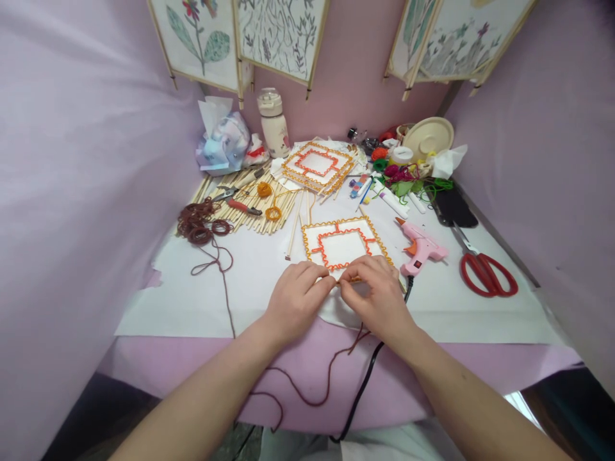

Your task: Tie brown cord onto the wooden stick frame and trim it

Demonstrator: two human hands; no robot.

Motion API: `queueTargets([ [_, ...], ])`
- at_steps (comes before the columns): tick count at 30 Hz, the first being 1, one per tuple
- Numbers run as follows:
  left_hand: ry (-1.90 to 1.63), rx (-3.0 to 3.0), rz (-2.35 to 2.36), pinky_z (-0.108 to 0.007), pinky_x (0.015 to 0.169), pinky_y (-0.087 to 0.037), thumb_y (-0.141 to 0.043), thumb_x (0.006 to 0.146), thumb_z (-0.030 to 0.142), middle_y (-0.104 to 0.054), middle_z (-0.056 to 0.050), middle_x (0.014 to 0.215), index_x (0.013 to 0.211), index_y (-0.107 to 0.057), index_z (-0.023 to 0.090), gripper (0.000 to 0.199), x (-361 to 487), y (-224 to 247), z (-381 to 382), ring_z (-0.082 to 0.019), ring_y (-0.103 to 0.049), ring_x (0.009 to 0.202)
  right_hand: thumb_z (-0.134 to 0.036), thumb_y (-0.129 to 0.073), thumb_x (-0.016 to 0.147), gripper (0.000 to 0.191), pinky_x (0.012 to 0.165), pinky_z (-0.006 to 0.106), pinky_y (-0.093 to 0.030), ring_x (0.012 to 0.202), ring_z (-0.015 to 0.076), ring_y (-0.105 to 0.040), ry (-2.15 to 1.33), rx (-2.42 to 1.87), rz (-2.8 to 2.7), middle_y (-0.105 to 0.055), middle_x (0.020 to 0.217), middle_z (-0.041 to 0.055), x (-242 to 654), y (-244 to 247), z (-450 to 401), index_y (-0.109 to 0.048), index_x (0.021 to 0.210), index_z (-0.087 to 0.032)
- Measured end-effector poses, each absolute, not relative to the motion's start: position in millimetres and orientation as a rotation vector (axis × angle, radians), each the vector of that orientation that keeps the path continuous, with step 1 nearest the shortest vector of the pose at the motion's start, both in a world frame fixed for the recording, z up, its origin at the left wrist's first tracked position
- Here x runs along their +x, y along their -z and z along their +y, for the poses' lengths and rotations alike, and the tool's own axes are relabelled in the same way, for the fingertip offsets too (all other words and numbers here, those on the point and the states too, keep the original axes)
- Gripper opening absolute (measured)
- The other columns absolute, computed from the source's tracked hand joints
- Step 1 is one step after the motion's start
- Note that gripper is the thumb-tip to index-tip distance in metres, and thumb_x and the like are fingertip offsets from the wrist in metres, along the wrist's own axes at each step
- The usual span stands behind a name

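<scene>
Both hands sit close together at the near edge of a square white card frame [342, 246], edged with wavy orange-yellow cord, with a smaller red-orange cord square inside. The left hand [298, 301] and right hand [377, 298] curl inward, their fingertips [340, 286] meeting to pinch a short orange cord strand [350, 280], apparently to keep it steady against the frame's edge. A thin brown yarn strand [307, 400] trails over the pink cloth [144, 362] at the bench's near edge, beside a black power cable [368, 374]. Just beyond the right hand, a pink hot glue gun [420, 246] lies within easy reach on a white paper sheet [192, 307], which seems placed to shield the bench. Red-handled scissors [485, 275] lie further right. Beyond the left hand are a tangled brown yarn bundle [196, 224], red-handled pliers [237, 202] and pale bamboo sticks [259, 214]. Farthest ahead are stacked corded frames [317, 168], multicoloured yarn scraps [398, 182] and a cream water bottle [273, 123].
</scene>
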State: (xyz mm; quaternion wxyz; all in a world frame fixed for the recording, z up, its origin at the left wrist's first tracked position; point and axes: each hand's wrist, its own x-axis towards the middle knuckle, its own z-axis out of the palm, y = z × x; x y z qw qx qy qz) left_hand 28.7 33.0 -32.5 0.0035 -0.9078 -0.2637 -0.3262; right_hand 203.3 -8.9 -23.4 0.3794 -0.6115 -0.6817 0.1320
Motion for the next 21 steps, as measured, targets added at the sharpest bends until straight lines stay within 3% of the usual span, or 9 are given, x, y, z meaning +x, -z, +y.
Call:
queueTargets([
  [4, 1.039, -2.847, -0.850, -0.032, 0.072, -0.043, -0.053, 0.090, 0.014, -0.066, -0.007, 0.092, 0.094, -0.061, 0.016, 0.009, 28.5, 33.3, 34.0, -0.018, -0.055, 0.084, -0.018, -0.056, 0.080, 0.008, 0.080, 0.037, -0.036, 0.088, 0.0212, -0.055, -0.416, -1.549, -1.637, -0.063, 0.083, 0.0022, 205.3, 21.8, -7.7, -0.057, 0.073, -0.022],
  [9, 1.009, -2.817, -0.798, -0.033, 0.075, -0.043, -0.051, 0.090, 0.013, -0.066, -0.008, 0.097, 0.098, -0.061, 0.016, 0.013, 26.6, 35.6, 34.4, -0.019, -0.055, 0.088, -0.020, -0.060, 0.080, 0.006, 0.084, 0.039, -0.033, 0.093, 0.0221, -0.054, -0.385, -1.534, -1.721, -0.064, 0.088, 0.0013, 203.8, 21.1, -9.3, -0.064, 0.079, -0.025],
  [15, 1.009, -2.843, -0.811, -0.033, 0.074, -0.044, -0.049, 0.092, 0.014, -0.066, -0.008, 0.093, 0.095, -0.061, 0.017, 0.013, 29.7, 31.4, 32.4, -0.018, -0.056, 0.085, -0.018, -0.059, 0.079, 0.008, 0.079, 0.037, -0.035, 0.089, 0.0215, -0.054, -0.424, -1.569, -1.701, -0.063, 0.082, 0.0012, 201.2, 23.1, -8.1, -0.059, 0.072, -0.023],
  [21, 1.272, -2.981, -0.989, -0.033, 0.078, -0.046, -0.051, 0.090, 0.015, -0.063, -0.007, 0.089, 0.091, -0.059, 0.017, 0.008, 35.1, 29.5, 29.9, -0.018, -0.055, 0.087, -0.019, -0.053, 0.081, 0.010, 0.072, 0.031, -0.042, 0.078, 0.0177, -0.055, -0.657, -1.446, -1.441, -0.059, 0.078, 0.0010, 202.6, 24.4, -4.6, -0.055, 0.071, -0.022],
])
